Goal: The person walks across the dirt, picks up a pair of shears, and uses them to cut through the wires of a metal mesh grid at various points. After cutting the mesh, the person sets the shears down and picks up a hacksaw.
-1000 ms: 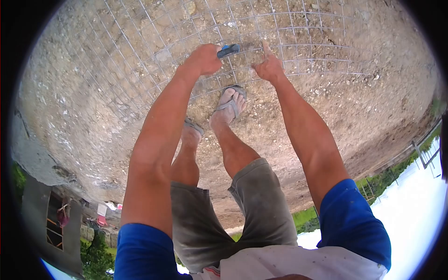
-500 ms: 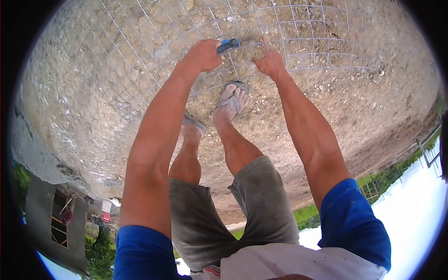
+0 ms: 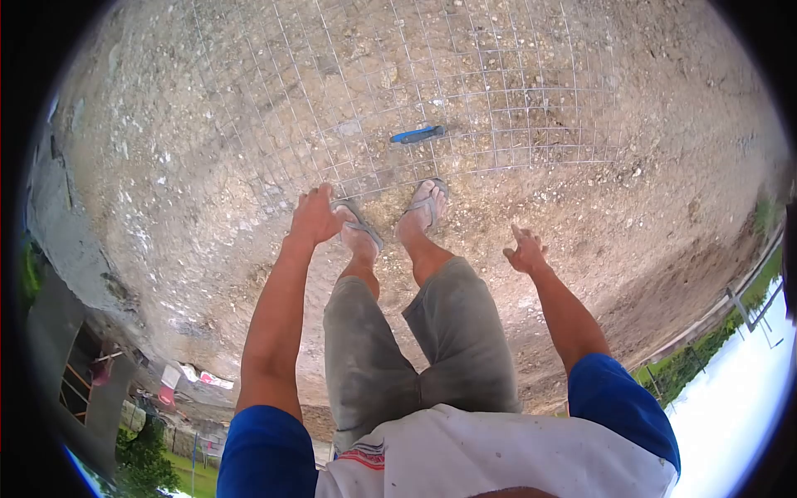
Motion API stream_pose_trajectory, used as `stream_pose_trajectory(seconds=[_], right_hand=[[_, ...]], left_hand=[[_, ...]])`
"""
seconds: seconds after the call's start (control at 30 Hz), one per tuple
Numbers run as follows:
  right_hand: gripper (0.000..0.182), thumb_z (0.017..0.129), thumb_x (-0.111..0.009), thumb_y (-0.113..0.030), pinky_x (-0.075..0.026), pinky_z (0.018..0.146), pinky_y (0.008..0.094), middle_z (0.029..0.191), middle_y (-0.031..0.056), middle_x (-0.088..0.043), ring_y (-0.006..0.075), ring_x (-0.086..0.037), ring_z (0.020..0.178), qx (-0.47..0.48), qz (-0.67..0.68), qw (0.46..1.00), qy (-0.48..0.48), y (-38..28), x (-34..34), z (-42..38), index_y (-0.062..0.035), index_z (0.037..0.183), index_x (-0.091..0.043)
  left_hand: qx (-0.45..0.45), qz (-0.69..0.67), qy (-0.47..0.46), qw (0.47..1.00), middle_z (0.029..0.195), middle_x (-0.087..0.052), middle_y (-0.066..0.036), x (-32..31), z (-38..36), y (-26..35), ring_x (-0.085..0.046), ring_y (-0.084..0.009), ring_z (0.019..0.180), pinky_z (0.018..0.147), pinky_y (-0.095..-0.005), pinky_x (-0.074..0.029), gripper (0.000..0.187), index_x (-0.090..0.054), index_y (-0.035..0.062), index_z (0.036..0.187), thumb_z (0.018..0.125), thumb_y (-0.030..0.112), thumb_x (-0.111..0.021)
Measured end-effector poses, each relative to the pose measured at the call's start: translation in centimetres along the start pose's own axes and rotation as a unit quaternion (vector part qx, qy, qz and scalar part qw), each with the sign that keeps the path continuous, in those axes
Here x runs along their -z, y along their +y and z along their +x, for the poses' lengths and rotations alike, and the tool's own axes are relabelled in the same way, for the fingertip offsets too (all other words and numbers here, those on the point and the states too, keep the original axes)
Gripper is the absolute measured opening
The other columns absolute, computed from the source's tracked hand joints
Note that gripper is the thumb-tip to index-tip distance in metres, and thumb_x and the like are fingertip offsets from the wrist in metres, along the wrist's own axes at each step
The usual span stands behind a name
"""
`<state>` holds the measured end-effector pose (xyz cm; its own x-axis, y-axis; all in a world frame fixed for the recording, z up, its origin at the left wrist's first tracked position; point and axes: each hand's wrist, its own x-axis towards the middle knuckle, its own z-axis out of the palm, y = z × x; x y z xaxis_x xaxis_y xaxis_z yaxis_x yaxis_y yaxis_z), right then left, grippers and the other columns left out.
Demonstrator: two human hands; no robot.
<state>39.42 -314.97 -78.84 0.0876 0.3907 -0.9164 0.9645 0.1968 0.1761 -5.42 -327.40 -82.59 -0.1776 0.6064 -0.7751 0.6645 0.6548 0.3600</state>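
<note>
My left hand hovers over the dirt beside my left foot, fingers apart and nothing in it. Out to the right, my right hand is also free, its fingers spread above bare soil. A short blue and dark grey tool lies on the wire mesh, just beyond my feet; its exact kind is too small to make out. Both hands are well apart from the tool and the mesh. The mesh is a grid of thin metal wires spread flat on the ground.
My feet in flip-flops stand at the near edge of the mesh. Stony, uneven soil surrounds it. A grey concrete strip runs along the left, with a grey building and red and white items near it.
My left hand has let go of the blue and dark grey tool, leaving it on the mesh. Both hands have drawn back toward my body, and my view sits higher.
</note>
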Motion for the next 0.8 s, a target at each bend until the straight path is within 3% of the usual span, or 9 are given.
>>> stream_pose_trajectory(seconds=[0.07,0.1,0.13,0.2,0.37,0.5,0.57,0.63,0.8], right_hand=[[0.074,0.078,-0.068,-0.036,-0.023,0.102,0.0679,0.142,0.0158,-0.039,0.0375,-0.034,0.132,-0.040,-0.041,0.994,-0.091,6.4,-2.6,-9.7,-0.0235,0.143,-0.035],[0.073,0.076,-0.070,-0.038,-0.039,0.096,0.0567,0.120,0.0158,-0.059,0.0294,-0.056,0.113,-0.045,-0.079,0.991,-0.103,8.5,-3.1,-14.7,-0.0173,0.140,-0.041],[0.070,0.075,-0.070,-0.042,-0.037,0.104,0.0469,0.128,0.0189,-0.054,0.0320,-0.050,0.121,-0.052,0.026,0.986,-0.157,14.5,-6.7,-16.6,-0.0125,0.135,-0.047],[0.067,0.072,-0.074,-0.037,-0.053,0.070,0.0336,0.070,0.0102,-0.068,0.0225,-0.066,0.066,-0.083,0.089,0.985,-0.126,24.5,-13.8,-19.3,-0.0049,0.128,-0.053],[0.061,0.072,-0.073,-0.039,-0.046,0.094,0.0360,0.113,0.0214,-0.063,0.0330,-0.059,0.108,-0.126,-0.028,0.981,-0.142,25.1,-8.7,-28.5,-0.0044,0.121,-0.059],[0.058,0.072,-0.072,-0.038,-0.045,0.094,0.0365,0.117,0.0213,-0.060,0.0321,-0.058,0.110,-0.158,0.023,0.983,-0.086,22.6,-2.8,-28.3,-0.0029,0.117,-0.061],[0.059,0.070,-0.074,-0.036,-0.048,0.090,0.0370,0.113,0.0215,-0.062,0.0304,-0.061,0.106,-0.094,-0.093,0.991,-0.007,21.6,2.8,-20.2,0.0010,0.115,-0.061],[0.061,0.070,-0.074,-0.038,-0.046,0.092,0.0367,0.113,0.0217,-0.062,0.0318,-0.059,0.108,-0.100,-0.117,0.986,-0.071,22.8,-3.3,-31.5,0.0026,0.114,-0.062],[0.057,0.084,-0.064,-0.036,-0.045,0.095,0.0345,0.120,0.0255,-0.058,0.0336,-0.058,0.112,0.100,0.087,0.971,0.201,3.8,16.5,-19.9,0.0034,0.123,-0.055]], left_hand=[[-0.009,0.038,-0.061,0.997,0.107,-0.060,-0.024,1.9,-8.2,-5.6,-0.056,-0.0402,0.104,0.089,-0.0449,-0.046,0.049,-0.053,0.0013,0.110,0.073,0.028,-0.072],[0.015,0.043,-0.100,0.994,0.107,-0.061,-0.022,3.8,-11.9,-7.0,-0.057,-0.0392,0.104,0.089,-0.0447,-0.046,0.047,-0.054,0.0012,0.108,0.074,0.027,-0.071],[0.039,0.049,-0.141,0.988,0.107,-0.062,-0.021,5.5,-15.5,-8.1,-0.058,-0.0382,0.104,0.089,-0.0445,-0.047,0.044,-0.055,0.0012,0.107,0.074,0.027,-0.069],[0.051,0.067,-0.177,0.981,0.104,-0.063,-0.022,8.3,-20.6,-10.0,-0.059,-0.0355,0.104,0.089,-0.0427,-0.047,0.038,-0.059,0.0001,0.101,0.073,0.024,-0.069],[0.078,0.124,-0.250,0.957,0.106,-0.063,-0.022,10.3,-23.9,-13.9,-0.060,-0.0361,0.102,0.087,-0.0429,-0.049,0.035,-0.062,-0.0002,0.100,0.071,0.018,-0.067],[0.082,0.179,-0.270,0.943,0.109,-0.063,-0.022,4.8,-23.3,-16.8,-0.061,-0.0348,0.103,0.087,-0.0422,-0.050,0.037,-0.064,-0.0008,0.102,0.068,0.013,-0.066],[0.040,0.088,-0.238,0.966,0.110,-0.063,-0.021,0.8,-27.8,-17.8,-0.061,-0.0334,0.104,0.090,-0.0406,-0.049,0.038,-0.066,0.0004,0.099,0.064,0.015,-0.069],[0.087,-0.048,-0.302,0.948,0.102,-0.065,-0.020,0.1,-41.7,-16.9,-0.062,-0.0344,0.100,0.087,-0.0396,-0.049,0.040,-0.065,0.0019,0.097,0.064,0.022,-0.074],[0.069,-0.197,-0.127,0.970,0.091,-0.066,-0.020,-4.7,-40.2,-16.8,-0.063,-0.0355,0.092,0.080,-0.0408,-0.050,0.035,-0.063,0.0014,0.093,0.069,0.025,-0.074]])
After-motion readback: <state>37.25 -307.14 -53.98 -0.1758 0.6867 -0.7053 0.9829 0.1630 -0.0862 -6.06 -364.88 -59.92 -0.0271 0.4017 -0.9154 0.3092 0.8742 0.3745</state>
